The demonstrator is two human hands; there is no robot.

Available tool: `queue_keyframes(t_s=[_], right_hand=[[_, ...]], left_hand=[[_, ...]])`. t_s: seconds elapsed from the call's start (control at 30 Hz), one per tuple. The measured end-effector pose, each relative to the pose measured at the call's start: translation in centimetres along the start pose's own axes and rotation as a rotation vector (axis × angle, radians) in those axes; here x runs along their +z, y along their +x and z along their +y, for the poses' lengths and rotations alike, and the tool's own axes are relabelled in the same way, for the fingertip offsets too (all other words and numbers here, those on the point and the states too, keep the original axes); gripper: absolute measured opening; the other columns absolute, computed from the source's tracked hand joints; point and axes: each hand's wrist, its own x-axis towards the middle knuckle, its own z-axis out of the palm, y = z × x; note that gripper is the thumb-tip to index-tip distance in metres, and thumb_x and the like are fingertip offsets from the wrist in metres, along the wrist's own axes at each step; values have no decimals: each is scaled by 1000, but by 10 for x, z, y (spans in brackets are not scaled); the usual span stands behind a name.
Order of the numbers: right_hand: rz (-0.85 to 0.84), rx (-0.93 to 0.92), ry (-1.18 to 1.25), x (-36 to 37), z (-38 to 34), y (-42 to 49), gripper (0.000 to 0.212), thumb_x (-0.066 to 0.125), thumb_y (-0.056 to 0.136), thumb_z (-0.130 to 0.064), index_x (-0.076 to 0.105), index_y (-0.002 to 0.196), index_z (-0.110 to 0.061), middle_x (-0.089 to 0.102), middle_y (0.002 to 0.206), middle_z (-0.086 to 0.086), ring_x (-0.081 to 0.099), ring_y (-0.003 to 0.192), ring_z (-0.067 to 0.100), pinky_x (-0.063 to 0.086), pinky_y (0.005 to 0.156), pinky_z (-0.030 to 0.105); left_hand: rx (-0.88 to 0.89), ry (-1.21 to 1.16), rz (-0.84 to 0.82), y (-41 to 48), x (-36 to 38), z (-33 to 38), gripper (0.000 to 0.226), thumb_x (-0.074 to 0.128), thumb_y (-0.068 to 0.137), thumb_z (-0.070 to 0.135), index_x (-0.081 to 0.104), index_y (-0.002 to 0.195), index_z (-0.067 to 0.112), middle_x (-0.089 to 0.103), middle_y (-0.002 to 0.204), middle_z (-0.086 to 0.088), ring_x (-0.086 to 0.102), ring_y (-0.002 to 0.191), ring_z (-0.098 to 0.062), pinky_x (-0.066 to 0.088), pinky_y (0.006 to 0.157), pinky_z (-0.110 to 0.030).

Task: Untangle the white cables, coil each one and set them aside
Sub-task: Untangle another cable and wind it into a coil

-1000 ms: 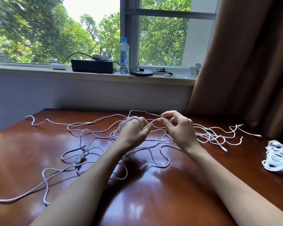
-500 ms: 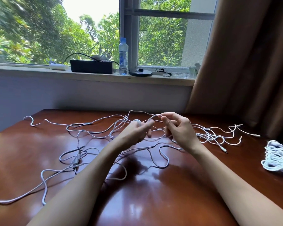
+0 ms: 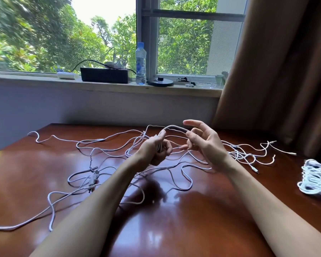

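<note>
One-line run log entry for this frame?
phase: untangling | left hand: gripping white cable | right hand: fingers spread, cable looped over | coiled bundle: table's right edge

No text can be read: the blue label on the water bottle (image 3: 140,64) on the windowsill (image 3: 100,87) is too blurred.

From my feed it's a glossy reddish-brown wooden table (image 3: 174,229). Loose white cables (image 3: 107,153) sprawl in a tangle from the left edge across the middle toward the far right corner, and a coiled white bundle (image 3: 315,179) sits at the right edge.
</note>
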Motion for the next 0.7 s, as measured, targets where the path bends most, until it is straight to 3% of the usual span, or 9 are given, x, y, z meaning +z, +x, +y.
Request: queue_keyframes(t_s=[0.07,0.17,0.27,0.33,0.4,0.5,0.63,0.7], right_hand=[[52,-3,-106,0,1,0,20,58,100,-1,62,118,-8,53,67,8,56,63,27,55,68,36],[230,-64,-339,-3,7,3,4,67,97,-15,65,98,-18,62,70,-3,58,62,16,50,63,31],[386,-123,-520,-8,13,8,14,78,89,-29,65,86,-23,67,72,-6,62,64,9,51,65,28],[417,-103,-583,-10,13,9,25,79,85,-41,64,78,-22,62,61,-8,54,53,6,45,57,26],[383,-65,-650,-13,15,7,35,78,83,-51,64,72,-21,52,50,-10,42,45,6,37,52,27],[259,-32,-638,-14,16,4,36,75,82,-55,68,75,-20,46,51,-10,36,48,7,33,51,27],[67,-44,-555,-8,15,-1,8,69,95,-29,70,93,-21,50,65,-8,38,54,2,34,55,16],[22,-39,-556,-6,17,-2,3,65,99,-21,67,98,-21,53,72,-3,42,58,4,37,58,19]], left_hand=[[-35,-82,-43,-2,0,3,67,21,103,54,50,65,7,22,45,5,13,40,-8,3,46,-24],[-36,-192,-82,-5,-1,8,63,29,96,56,51,61,7,23,44,5,15,39,-7,5,46,-22],[-10,-355,-98,-6,0,12,60,34,93,54,51,57,8,24,42,6,14,38,-7,6,45,-20],[29,-457,-107,-6,0,14,62,32,96,51,53,54,9,24,40,6,10,40,-9,5,46,-21],[73,-540,-111,-6,-2,15,62,31,98,47,54,55,9,22,40,6,7,42,-11,5,48,-22],[143,-659,-107,-6,-5,16,59,31,100,42,51,57,8,13,44,3,7,42,-11,6,48,-22],[238,-824,-14,-5,-13,19,57,27,103,35,52,57,10,21,41,2,7,41,-14,9,46,-24],[271,-903,43,-5,-17,19,53,28,101,33,53,59,11,23,44,2,8,42,-14,10,44,-24]])
